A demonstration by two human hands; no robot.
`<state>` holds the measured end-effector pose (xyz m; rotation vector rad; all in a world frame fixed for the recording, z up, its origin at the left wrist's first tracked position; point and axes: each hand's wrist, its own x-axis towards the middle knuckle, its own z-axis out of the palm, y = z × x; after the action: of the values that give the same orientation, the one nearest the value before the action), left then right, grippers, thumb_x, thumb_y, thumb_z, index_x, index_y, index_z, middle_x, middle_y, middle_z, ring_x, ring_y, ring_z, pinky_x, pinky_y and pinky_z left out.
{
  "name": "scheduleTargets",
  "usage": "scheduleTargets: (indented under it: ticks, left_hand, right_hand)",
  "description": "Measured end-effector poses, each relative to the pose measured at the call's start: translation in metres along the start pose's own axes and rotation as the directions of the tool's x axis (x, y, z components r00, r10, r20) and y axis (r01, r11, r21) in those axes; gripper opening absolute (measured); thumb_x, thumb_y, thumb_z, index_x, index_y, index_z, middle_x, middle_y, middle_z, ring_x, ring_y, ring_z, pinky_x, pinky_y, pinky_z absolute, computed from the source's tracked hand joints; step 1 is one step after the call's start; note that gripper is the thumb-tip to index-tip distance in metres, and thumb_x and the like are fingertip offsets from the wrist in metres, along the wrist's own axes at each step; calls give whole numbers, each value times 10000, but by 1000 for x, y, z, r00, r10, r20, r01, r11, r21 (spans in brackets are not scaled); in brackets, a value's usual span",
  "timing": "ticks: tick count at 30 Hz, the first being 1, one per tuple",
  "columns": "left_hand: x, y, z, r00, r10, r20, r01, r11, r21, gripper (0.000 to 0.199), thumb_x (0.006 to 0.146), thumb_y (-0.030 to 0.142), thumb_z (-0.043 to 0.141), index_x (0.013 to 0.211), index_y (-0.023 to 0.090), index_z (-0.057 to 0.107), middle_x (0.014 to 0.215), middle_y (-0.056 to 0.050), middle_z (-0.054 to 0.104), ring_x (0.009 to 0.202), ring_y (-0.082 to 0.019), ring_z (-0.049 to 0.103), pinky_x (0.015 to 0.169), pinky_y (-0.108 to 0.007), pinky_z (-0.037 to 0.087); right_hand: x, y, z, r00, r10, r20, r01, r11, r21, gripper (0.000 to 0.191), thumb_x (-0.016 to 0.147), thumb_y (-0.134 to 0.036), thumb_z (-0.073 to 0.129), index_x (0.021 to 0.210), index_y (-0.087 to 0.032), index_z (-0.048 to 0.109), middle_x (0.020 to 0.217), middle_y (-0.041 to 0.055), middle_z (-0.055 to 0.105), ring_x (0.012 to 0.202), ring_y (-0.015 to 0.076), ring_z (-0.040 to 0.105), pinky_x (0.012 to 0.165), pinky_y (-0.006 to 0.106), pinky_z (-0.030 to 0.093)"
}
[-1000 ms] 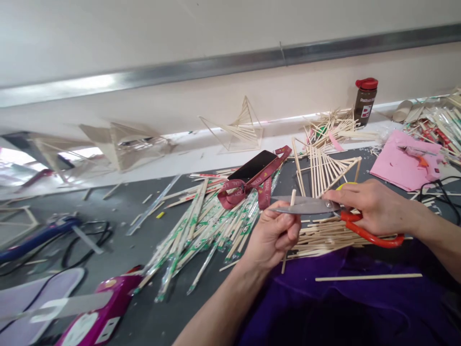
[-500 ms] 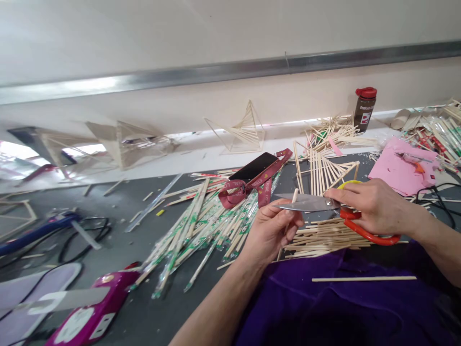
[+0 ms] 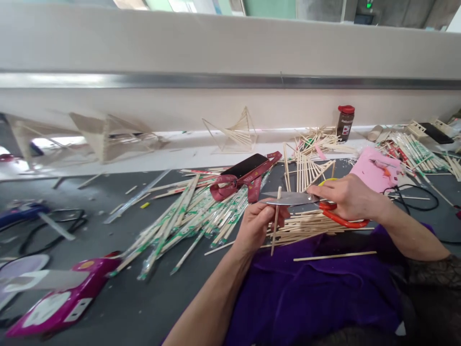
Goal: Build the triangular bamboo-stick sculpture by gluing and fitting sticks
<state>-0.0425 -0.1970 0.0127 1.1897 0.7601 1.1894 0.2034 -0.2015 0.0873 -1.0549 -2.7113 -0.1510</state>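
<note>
My left hand (image 3: 257,223) pinches a thin wooden stick (image 3: 275,230), which stands nearly upright between the fingers. My right hand (image 3: 347,198) is closed on scissors (image 3: 293,198) with red and yellow handles. Their blades point left and cross the stick near its top, just above my left fingers. Beneath the hands lies a pile of loose sticks (image 3: 309,226). Another single stick (image 3: 334,256) rests on the purple cloth (image 3: 309,293) over my lap. A fan-shaped stick frame (image 3: 309,170) sits behind the scissors.
Green-and-white wrapped chopsticks (image 3: 187,221) spread left of my hands, with a phone (image 3: 245,166) and red strap (image 3: 223,188) behind. A magenta glue gun (image 3: 68,295) lies front left. Farther back are stick models (image 3: 237,132), a bottle (image 3: 345,123) and pink paper (image 3: 370,170).
The view has shifted, so most things appear farther left. The stick in my left hand now shows more of its length, hanging below the blades.
</note>
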Motion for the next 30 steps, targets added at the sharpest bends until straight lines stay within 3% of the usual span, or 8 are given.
scheduleTargets:
  ticks: [5,8,16,23,27,30]
  left_hand:
    - [4,0,-10,988,-150,-17,146,976,-163,470,568,562,780,697,121,684,583,-69,695,443,-132,574,397,-200,398]
    - [5,-2,-9,978,-206,-21,199,964,-179,463,607,538,753,742,101,687,530,-67,667,424,-131,567,396,-197,406]
    - [-2,-1,-3,972,-236,10,234,956,-176,448,579,519,750,719,98,691,527,-69,649,374,-84,469,378,-186,333]
    - [0,-6,-7,954,-299,-24,292,944,-151,375,577,462,738,705,111,712,471,-44,608,379,-105,474,375,-196,325]
    - [-1,-5,-4,956,-294,-7,290,946,-146,286,530,355,734,669,107,700,451,-44,603,365,-101,454,369,-194,295]
    - [-1,-4,-3,952,-307,8,304,941,-147,307,507,375,727,662,110,710,439,-41,595,361,-107,469,371,-198,317]
  right_hand:
    - [-3,-2,1,998,-58,-1,57,988,146,392,834,-211,462,1206,-207,584,880,33,683,685,123,580,576,252,345]
    - [-2,-6,2,996,-92,19,86,975,207,396,832,-200,477,1213,-209,583,875,28,678,698,117,583,599,243,363]
    - [2,-9,10,992,-110,58,100,983,157,408,844,-207,492,1245,-190,565,878,37,680,676,121,578,573,250,329]
    - [6,-9,17,988,-102,117,82,983,165,361,869,-224,523,1227,-198,566,899,34,696,699,118,612,591,241,341]
    - [7,-11,15,988,-91,123,70,984,166,370,874,-217,514,1241,-201,555,923,36,701,706,125,619,589,248,331]
    - [7,-13,14,986,-97,133,71,979,190,357,850,-206,532,1205,-200,570,878,21,696,655,110,592,580,246,318]
